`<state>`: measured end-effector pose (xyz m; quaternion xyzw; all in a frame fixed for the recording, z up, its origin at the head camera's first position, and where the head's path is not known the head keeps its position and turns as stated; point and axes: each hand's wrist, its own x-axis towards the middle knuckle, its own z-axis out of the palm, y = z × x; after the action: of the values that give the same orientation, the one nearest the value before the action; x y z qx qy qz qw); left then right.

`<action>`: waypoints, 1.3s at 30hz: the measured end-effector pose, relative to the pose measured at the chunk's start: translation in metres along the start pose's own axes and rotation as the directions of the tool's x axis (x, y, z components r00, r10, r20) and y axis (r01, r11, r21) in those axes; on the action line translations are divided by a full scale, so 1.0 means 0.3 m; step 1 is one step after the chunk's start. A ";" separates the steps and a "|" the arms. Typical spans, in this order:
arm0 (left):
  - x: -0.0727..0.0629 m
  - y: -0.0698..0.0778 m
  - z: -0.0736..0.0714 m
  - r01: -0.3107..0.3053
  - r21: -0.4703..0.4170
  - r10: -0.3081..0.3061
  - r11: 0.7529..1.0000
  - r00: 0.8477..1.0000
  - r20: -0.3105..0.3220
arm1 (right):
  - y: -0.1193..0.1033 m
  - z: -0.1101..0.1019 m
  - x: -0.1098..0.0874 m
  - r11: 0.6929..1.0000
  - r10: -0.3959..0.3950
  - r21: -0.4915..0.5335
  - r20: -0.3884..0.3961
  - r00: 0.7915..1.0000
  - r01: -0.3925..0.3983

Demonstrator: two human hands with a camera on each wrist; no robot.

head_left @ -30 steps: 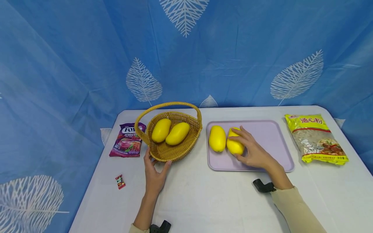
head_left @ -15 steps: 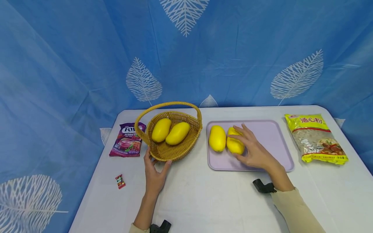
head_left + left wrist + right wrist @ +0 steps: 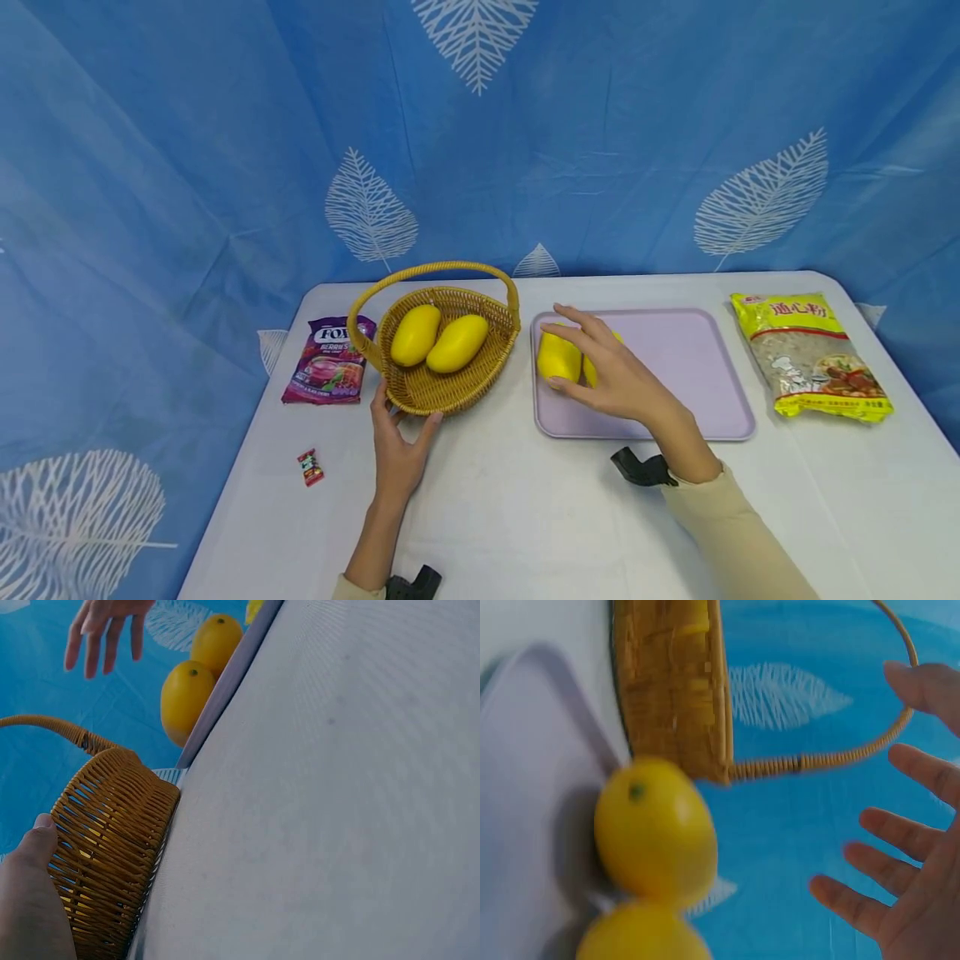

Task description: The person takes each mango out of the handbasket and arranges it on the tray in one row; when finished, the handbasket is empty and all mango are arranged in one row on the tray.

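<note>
Two yellow mangoes (image 3: 457, 343) lie inside a wicker basket (image 3: 480, 385) with an arched handle. My left hand (image 3: 401, 458) holds the basket's near end, and its thumb rests against the woven wall (image 3: 105, 847) in the left wrist view. On a pale purple tray (image 3: 686, 358) two more mangoes lie side by side. My right hand (image 3: 618, 375) is over them, partly covering the right one (image 3: 590, 372), its fingers reaching above the left one (image 3: 557, 358). The right wrist view shows its fingers spread, apart from the nearer mango (image 3: 656, 832).
A purple candy bag (image 3: 330, 362) lies left of the basket, with a small wrapped sweet (image 3: 310, 467) nearer the front. At the right of the white table (image 3: 540, 517) is a yellow bag of pasta (image 3: 813, 358). A blue leaf-print cloth (image 3: 600, 167) hangs behind.
My right hand has left the right mango on the tray and moved left, above the left mango. Both mangoes stay in place. The left hand and basket have not moved.
</note>
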<state>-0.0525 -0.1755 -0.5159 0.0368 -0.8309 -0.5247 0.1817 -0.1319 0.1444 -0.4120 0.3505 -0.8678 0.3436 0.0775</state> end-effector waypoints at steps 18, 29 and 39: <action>-0.001 0.005 -0.004 -0.021 0.032 0.022 0.999 1.000 -0.009 | -0.153 0.242 0.222 0.999 -0.039 -0.015 0.093 0.995 0.040; -0.001 0.003 -0.006 -0.006 0.041 0.006 0.999 1.000 0.001 | -0.144 0.342 0.322 0.985 0.170 -0.069 0.171 0.970 -0.160; 0.005 0.005 -0.009 0.003 0.053 -0.003 0.999 1.000 0.004 | -0.128 0.386 0.360 0.987 0.155 -0.086 0.279 0.948 -0.136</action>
<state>-0.0527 -0.1776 -0.5132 0.0417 -0.8447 -0.5030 0.1779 -0.1744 -0.0107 -0.4378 0.3288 -0.9042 0.2656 -0.0621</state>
